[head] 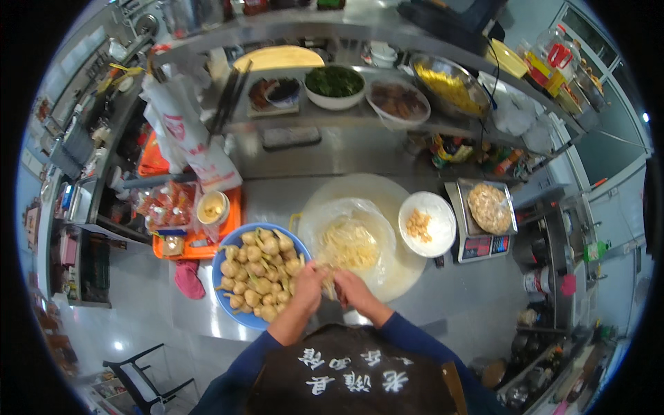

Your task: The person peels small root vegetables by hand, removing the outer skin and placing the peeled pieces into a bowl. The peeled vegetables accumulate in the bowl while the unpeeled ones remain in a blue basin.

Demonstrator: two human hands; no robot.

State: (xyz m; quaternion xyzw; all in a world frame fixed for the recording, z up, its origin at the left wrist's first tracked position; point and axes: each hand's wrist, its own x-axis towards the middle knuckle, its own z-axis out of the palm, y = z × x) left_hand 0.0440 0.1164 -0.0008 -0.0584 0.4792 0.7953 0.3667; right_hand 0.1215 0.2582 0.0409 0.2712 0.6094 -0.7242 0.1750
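Observation:
My left hand (310, 282) and my right hand (353, 289) meet over the near edge of a round pale board (410, 275). Both grip a small pale piece (327, 275), apparently part of a garlic bulb; blur and fingers hide its shape. Left of them stands a blue basin (217, 277) heaped with tan, stemmed bulbs that look like whole garlic (257, 270). Just beyond my hands, a clear plastic bag (378, 215) lies spread on the board, with pale peelings (350, 244) inside. To its right a white bowl (440, 236) holds a few tan cloves (418, 224).
A digital scale (485, 249) at right bears a bag of tan pieces (488, 208). An orange tray (207, 250) at left carries packets and a small cup (212, 207). Across the back, a steel shelf (332, 118) holds a bowl of greens (334, 85) and other food.

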